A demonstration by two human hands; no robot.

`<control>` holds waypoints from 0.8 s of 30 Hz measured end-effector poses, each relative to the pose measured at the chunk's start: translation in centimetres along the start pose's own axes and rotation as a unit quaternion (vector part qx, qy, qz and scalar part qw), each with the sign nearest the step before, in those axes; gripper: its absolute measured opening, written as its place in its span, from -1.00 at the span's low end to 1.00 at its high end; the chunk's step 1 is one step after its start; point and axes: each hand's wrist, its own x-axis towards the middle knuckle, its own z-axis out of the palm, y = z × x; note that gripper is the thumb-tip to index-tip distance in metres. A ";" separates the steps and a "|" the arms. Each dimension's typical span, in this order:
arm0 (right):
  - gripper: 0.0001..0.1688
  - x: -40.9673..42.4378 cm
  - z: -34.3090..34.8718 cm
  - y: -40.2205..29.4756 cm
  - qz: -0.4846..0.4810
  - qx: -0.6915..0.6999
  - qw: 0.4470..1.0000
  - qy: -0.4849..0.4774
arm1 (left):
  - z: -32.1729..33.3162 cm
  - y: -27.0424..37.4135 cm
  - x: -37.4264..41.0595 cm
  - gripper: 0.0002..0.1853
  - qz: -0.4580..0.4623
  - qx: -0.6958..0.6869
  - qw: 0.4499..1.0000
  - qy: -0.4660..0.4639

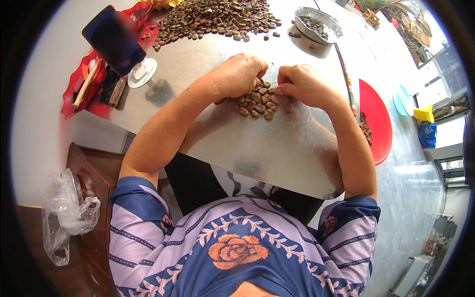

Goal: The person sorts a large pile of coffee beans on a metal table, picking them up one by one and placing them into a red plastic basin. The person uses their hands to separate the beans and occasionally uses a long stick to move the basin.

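Note:
Brown dried broad beans (256, 104) lie in a small heap on the shiny metal tabletop (222, 137) in front of me. My left hand (237, 76) is at the heap's upper left, its fingers curled down to the beans. Across a narrow gap, my right hand (306, 85) is bent in at the upper right edge, thumb and fingertips close to a few beans. Whether either hand grips a bean is hidden by the curled fingers. One bean (289, 108) lies a little apart, below my right hand.
A large bean pile (219, 18) covers the far side. A foil tray (319, 26) holds dark pieces. A phone (113, 41) on a white stand (143, 73) and a red tray (83, 80) with handled tools are left. A red basin (376, 126) is right of the table.

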 end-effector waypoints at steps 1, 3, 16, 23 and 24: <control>-0.82 0.0 0.0 0.1 0.003 0.005 1.000 0.005 | 0.0 0.0 0.0 -0.89 -0.002 -0.004 1.000 0.002; -0.80 0.0 0.0 0.2 0.009 0.013 1.000 0.016 | -0.2 -0.2 0.1 -0.91 -0.007 -0.083 0.997 -0.002; -0.72 1.4 0.3 1.3 0.108 0.570 0.810 0.080 | -1.4 -0.8 1.2 -0.82 -0.112 -0.788 0.605 0.028; -0.41 2.9 2.6 -0.7 0.159 0.771 0.613 0.071 | 0.3 2.2 2.6 -0.57 -0.031 -0.740 0.652 0.162; -0.42 3.0 2.8 -0.8 0.169 0.781 0.595 0.079 | 0.2 3.1 2.3 -0.58 -0.030 -0.738 0.651 0.176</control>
